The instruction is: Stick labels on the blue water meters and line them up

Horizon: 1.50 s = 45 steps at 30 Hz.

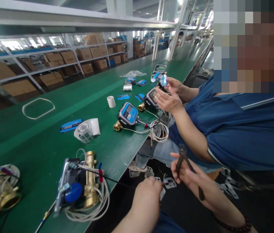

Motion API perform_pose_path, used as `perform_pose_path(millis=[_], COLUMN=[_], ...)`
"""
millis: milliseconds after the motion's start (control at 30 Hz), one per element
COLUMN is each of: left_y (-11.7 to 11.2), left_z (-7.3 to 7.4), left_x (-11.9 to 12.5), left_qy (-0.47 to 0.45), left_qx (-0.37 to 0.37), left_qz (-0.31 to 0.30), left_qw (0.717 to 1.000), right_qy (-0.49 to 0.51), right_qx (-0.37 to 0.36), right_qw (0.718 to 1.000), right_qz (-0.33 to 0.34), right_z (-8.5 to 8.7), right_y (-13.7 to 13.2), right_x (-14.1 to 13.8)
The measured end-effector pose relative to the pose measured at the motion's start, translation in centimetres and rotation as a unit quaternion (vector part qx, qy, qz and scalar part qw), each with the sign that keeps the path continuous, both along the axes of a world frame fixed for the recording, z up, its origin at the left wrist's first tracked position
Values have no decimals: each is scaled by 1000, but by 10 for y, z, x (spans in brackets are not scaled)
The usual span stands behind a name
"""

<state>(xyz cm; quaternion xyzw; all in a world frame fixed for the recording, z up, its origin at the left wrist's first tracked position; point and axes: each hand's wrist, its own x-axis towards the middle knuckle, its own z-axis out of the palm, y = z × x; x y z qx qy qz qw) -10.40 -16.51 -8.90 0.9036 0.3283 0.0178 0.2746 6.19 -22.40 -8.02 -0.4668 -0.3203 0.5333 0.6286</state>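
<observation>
My left hand (148,195) is closed around a black cable (119,183), with thin coloured wire ends just past the fingers. That cable runs back to an opened meter (75,181) with a brass pipe body (90,181), lying on the green table. To the right, my right hand (200,181) grips dark pliers (184,161), jaws pointing up. Coiled white cable (103,207) lies against the brass body, and a blue round part (73,193) sits on the meter's inside.
Opposite, a co-worker's hands (168,97) hold a blue label over another meter (150,98). A blue-faced meter (128,114), label roll (85,132), blue plates (71,125) and white roll (111,101) lie on the green table (42,142). A brass meter part (5,194) stands at left.
</observation>
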Motion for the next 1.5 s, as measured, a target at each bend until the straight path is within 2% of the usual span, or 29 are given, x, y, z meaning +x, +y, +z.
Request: perform_pose_path(millis=[33,100,167,267,333,367,433,533,633,733,900,1167,1400,1500], left_y=[3,10,15,18,18,18,18,18,16,15,14,12,11,11], left_z=[4,11,18,27,30,31,30,27,27,31,34,28,24,20], left_x=[-2,-9,-15,-19,-17,-16,-14,-15,-17,-20,-21,-22,-26,-29], left_qy=[-75,-224,-319,-379,-400,-407,-408,-371,-358,-352,-338,-336,-332,-324], left_qx=[-55,-171,-300,-487,-548,-556,-541,-467,-320,-224,-194,-177,-141,-136], left_qz=[29,72,109,182,220,231,241,249,254,241,228,231,243,248], left_qw=[995,957,892,766,701,687,695,763,840,876,893,896,900,903], right_qy=[-55,-147,-203,-277,-337,-364,-403,-431,-436,-443,-444,-453,-395,-379], right_qx=[-2,-13,-22,-30,-25,-20,-7,-3,-14,-26,-28,-35,-45,-78], right_qw=[998,989,979,959,938,927,910,894,891,887,885,881,908,914], right_qz=[-2,9,25,58,80,87,102,124,130,130,138,130,129,124], right_z=[0,-3,-7,-8,-5,-2,3,9,11,11,10,0,-1,-5], right_y=[-2,-6,-10,-13,-13,-13,-11,-7,-4,-3,0,1,6,6], right_x=[1,1,1,-1,-4,-5,-9,-13,-15,-18,-22,-33,-43,-48])
